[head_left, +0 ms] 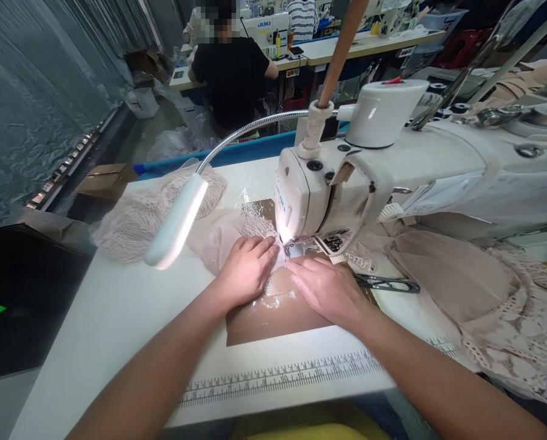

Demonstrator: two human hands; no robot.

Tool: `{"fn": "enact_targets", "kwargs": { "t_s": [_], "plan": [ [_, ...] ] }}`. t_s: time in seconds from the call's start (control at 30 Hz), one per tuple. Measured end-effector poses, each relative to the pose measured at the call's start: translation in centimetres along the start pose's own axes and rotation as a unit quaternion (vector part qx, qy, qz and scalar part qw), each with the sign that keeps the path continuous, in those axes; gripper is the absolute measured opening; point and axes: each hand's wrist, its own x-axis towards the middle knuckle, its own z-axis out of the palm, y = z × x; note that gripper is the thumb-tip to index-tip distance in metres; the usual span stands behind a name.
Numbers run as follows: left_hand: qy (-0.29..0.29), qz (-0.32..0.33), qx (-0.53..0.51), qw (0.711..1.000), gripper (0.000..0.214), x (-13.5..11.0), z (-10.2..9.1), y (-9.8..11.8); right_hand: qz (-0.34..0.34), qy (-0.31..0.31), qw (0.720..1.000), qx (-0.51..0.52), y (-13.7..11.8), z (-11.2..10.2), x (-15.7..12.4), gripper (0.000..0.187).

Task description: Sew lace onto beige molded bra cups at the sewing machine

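Pale pink lace fabric (222,241) lies bunched at the needle of a white sewing machine (301,195). To the left of the presser foot, my left hand (250,266) is closed on the lace, its fingertips close to the needle. My right hand (326,286) is just right of the needle, its thumb and forefinger closed at the fabric's edge. Its palm side rests over a shiny brown sheet (273,324) on the table. What lies under both sets of fingers is partly hidden. Black thread snips (387,283) lie beside my right hand.
A lit gooseneck lamp (176,223) hangs over the left of the white table (131,342). More lace (135,214) is heaped at the left, with a sheer lace garment (461,275) at the right. A ruler strip (282,376) runs along the front. A co-worker (230,79) sits beyond.
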Motion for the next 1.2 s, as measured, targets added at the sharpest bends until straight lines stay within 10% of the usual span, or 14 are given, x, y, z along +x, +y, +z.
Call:
{"fn": "enact_targets", "kwargs": {
  "t_s": [0.6, 0.97, 1.2],
  "plan": [
    [0.069, -0.105, -0.103, 0.987, 0.027, -1.2, -0.7, -1.2, -0.005, -0.063, 0.997, 0.038, 0.1, -2.5, -0.9, 0.035],
    [-0.163, 0.085, -0.338, 0.923, 0.031, -5.2, -6.3, 6.2, 0.048, -0.092, 0.981, -0.162, 5.4, -4.7, -7.4, 0.030],
    [-0.040, -0.042, -0.352, 0.934, 0.043, -3.7, -5.2, 3.7, 0.025, -0.068, 0.984, -0.162, 7.4, -3.7, -7.9, 0.039]
  ]
}}
